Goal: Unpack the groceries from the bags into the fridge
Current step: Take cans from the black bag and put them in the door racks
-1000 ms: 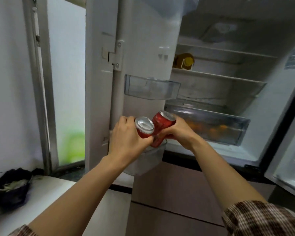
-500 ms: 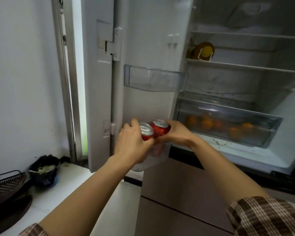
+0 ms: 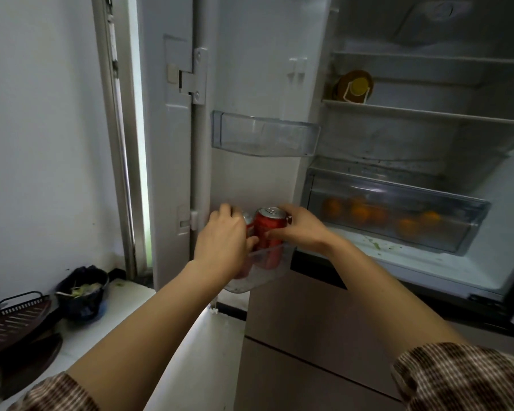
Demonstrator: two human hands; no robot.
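— Down at the lower door bin (image 3: 260,271), why are two red cans held side by side?
— Each is clasped by one hand, left hand (image 3: 224,238) on the hidden can (image 3: 247,222), right hand (image 3: 297,229) on the nearer can (image 3: 269,232), probably so both are stood upright together inside.
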